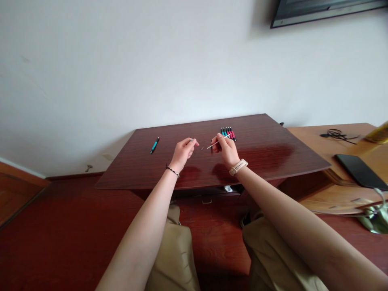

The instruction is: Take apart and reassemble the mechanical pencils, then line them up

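My left hand (183,151) is over the dark wooden table (260,157), its fingers pinched on a small teal pen part (191,140). My right hand (226,148), with a beige watch at the wrist, pinches a thin white pen refill (216,143) whose tip points left toward the other hand. A tiny dark piece (202,149) lies on the table between the two hands. Just beyond the right hand lies a row of several pens (228,133), teal and red. A single teal pen (154,145) lies apart on the left of the table.
A lighter wooden desk (318,141) adjoins on the right, carrying a black phone (360,171), a coiled black cable (337,134) and a yellow object (378,133). A white wall rises behind. My knees in tan trousers sit below the table's front edge.
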A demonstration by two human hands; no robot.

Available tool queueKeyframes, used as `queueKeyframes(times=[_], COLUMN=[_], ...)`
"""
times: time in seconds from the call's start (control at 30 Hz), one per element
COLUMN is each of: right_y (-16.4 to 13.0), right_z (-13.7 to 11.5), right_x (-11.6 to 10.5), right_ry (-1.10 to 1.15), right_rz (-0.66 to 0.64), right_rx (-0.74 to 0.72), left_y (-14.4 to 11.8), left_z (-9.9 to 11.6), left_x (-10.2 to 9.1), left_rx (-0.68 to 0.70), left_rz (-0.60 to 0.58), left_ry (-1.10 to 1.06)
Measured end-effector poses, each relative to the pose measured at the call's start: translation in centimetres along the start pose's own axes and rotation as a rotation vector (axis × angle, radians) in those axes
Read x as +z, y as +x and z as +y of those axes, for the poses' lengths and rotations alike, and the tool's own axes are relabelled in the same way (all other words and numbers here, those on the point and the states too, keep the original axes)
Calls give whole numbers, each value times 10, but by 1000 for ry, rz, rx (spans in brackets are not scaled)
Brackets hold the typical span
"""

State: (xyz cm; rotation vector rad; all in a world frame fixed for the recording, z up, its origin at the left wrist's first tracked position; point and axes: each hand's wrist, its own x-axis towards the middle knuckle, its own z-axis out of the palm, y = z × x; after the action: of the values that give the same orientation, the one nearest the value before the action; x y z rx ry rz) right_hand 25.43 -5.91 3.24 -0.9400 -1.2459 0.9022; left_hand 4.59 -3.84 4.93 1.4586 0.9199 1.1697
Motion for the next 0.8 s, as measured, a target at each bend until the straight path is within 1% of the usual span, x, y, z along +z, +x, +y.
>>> queueKeyframes(times=[0.13,0.17,0.2,0.27,0.37,0.5,0.63,0.8], right_y=[1,1,1,0,0,0,1,2], right_z=[3,3,2,1,0,1,5,9], right_x=[-4,-5,-5,-5,-4,-3,-4,-5], right_ry=[-11,-3,8,33,56,71,102,86], right_rz=[8,8,10,14,16,11,12,16], right_rx=[16,16,15,12,19,26,16,25], left_y=[8,10,11,13,12,14,20,23], left_z=[-5,-9,-13,-24,-40,-54,-59,-54], left_x=[-34,-44,-54,-71,-89,-97,-95,-84], left_rx=[50,65,81,110,101,24,-27,-133], left_rz=[364,433,483,539,544,488,479,499], left_ry=[149,196,249,374,554,728,821,906])
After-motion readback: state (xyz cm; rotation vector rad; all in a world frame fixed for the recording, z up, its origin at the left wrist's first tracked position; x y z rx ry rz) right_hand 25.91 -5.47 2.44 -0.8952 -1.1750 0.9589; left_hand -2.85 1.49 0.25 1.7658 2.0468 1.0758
